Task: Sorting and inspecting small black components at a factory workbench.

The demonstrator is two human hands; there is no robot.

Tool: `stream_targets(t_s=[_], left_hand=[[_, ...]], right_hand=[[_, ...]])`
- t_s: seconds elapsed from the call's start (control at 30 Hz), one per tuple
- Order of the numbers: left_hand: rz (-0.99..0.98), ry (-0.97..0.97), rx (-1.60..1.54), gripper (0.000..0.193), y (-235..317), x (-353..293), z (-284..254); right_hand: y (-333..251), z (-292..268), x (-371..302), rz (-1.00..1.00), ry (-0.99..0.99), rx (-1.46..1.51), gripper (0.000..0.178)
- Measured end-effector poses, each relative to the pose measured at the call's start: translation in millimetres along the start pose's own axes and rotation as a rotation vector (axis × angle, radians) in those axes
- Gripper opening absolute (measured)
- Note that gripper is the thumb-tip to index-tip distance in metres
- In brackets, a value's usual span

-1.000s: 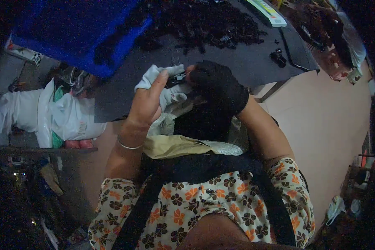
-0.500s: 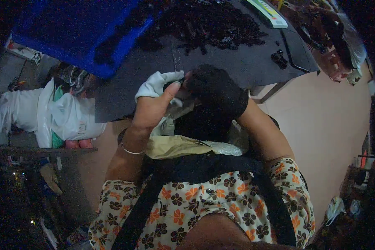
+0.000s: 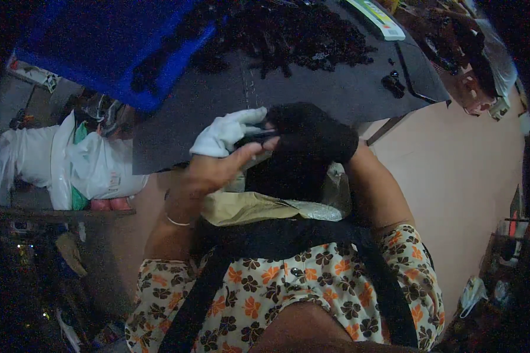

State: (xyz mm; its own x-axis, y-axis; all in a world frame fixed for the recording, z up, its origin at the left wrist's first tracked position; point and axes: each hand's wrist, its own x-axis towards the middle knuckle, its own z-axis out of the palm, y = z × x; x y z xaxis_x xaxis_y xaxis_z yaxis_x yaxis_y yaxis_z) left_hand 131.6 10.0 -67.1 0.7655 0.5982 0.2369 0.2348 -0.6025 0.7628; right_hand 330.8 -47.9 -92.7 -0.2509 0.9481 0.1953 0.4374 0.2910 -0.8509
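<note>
My left hand [image 3: 222, 146], its fingers covered in white cloth and its thumb bare, pinches a small black piece [image 3: 259, 136] whose exact kind I cannot make out. My right hand [image 3: 312, 132], in a black glove, meets the piece from the other side, its fingertips closed against it. Both hands are close together over the near edge of the dark table [image 3: 185, 126]. Beyond them a large heap of small black parts [image 3: 300, 44] is spread across the tabletop.
A blue bin [image 3: 100, 50] stands at the far left. White plastic bags [image 3: 103, 167] lie on a shelf at left. A white-and-green box [image 3: 378, 20] and a few loose black parts [image 3: 393, 85] are at far right. Brown paper [image 3: 247, 207] rests at my lap.
My left thumb has moved down and right, away from the white-covered fingers, so more of the black piece shows. My right hand has shifted slightly down and right.
</note>
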Motion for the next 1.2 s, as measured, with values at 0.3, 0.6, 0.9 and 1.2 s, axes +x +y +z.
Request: stream_targets(t_s=[0.3, 0.6, 0.9, 1.2], left_hand=[[0.338, 0.239, 0.811, 0.039, -100, 96, -71], [0.171, 0.045, 0.855, 0.036, -99, 80, -42], [-0.200, 0.315, -0.273, 0.025, -38, 37, -7], [-0.233, 0.367, -0.728, 0.025, -42, 28, 4]], right_hand=[[15, -22, 26, -0.137, 0.649, -0.935, 0.027], [26, -19, 35, -0.124, 0.560, -0.823, 0.018], [17, -23, 20, -0.189, 0.570, -0.868, 0.022], [23, -22, 15, -0.290, 0.619, -0.884, 0.024]])
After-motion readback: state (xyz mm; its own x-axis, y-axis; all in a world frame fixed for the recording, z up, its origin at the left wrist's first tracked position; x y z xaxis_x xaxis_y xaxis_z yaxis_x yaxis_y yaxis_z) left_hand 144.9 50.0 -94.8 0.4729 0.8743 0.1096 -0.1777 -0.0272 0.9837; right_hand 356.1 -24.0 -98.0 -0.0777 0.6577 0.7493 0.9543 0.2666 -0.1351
